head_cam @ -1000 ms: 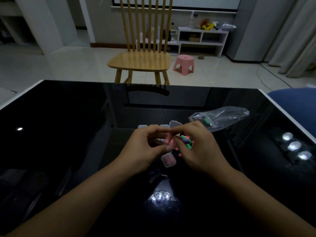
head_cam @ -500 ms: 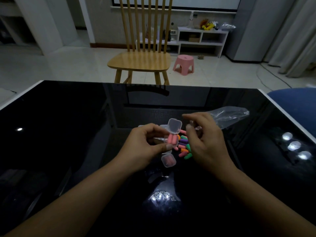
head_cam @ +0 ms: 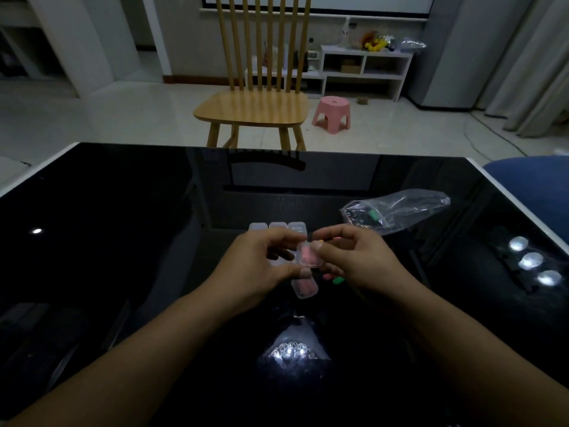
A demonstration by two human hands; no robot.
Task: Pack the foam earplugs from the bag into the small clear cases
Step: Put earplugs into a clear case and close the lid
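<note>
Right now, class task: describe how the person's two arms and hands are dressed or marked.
Both forearms are bare to the frame's edge: no sleeves show. The left hand and right hand wear no gloves; no rings, watch or bands show. The dim light hides finer marks.

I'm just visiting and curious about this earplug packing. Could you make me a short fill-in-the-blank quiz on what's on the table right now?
1. Both hands, left hand and right hand, hold a small clear case with ____ earplugs inside.
2. The plastic bag lies on the ____ side of the table.
3. Behind the table stands a wooden ____.
4. The little stool is ____.

Missing words: pink; right; chair; pink
</note>
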